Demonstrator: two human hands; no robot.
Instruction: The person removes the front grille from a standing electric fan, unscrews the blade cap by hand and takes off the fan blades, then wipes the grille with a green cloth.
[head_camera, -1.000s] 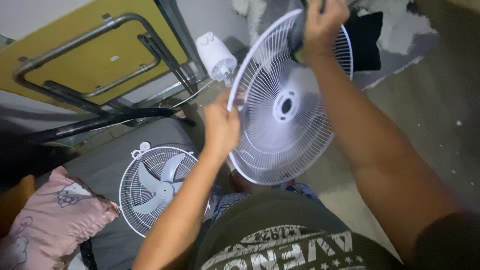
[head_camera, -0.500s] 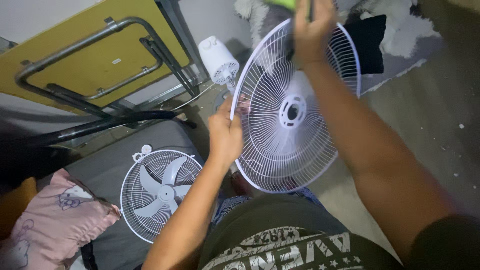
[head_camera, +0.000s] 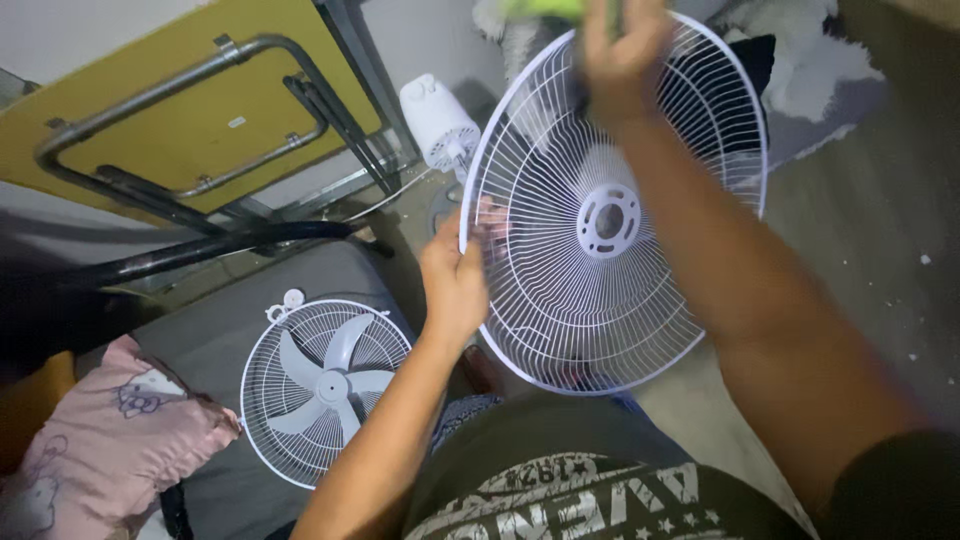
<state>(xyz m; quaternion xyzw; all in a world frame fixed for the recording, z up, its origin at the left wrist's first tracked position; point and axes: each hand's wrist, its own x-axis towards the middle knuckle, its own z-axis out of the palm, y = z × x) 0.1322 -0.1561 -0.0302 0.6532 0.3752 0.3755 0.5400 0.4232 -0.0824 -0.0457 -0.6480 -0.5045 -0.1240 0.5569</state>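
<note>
head view, looking down past a dark printed shirt (head_camera: 590, 490) at the person's two bare arms. the white fan grille (head_camera: 610, 210) is held up in the air, tilted, filling the picture from centre out toward one o'clock, its round hub ring near the middle of the frame.

the left hand (head_camera: 455, 280) grips the grille's rim at its nine o'clock edge; the fingers are curled shut around the rim wire, with the fingertips showing through the bars on the far side. the right hand (head_camera: 625, 50) is at the grille's twelve o'clock, fingers bent down and pressed onto the wires. a green thing (head_camera: 545, 8) peeks out at the top edge just beside that hand; whether the fingers have hold of it cannot be told, since it is cut off by the frame.

at eight o'clock from the grille, well apart, a second grille with white fan blades (head_camera: 325, 385) lies flat on a grey cushion (head_camera: 215, 330). a pink pillow (head_camera: 110, 450) sits at the far eight o'clock corner, touching the cushion. the white fan motor head (head_camera: 440, 125) stands at eleven o'clock, just beside the held grille's rim. at ten o'clock a folded yellow table (head_camera: 180, 120) with grey metal legs leans on its side. the floor (head_camera: 880, 230) at three o'clock is greyish with small white specks.
</note>
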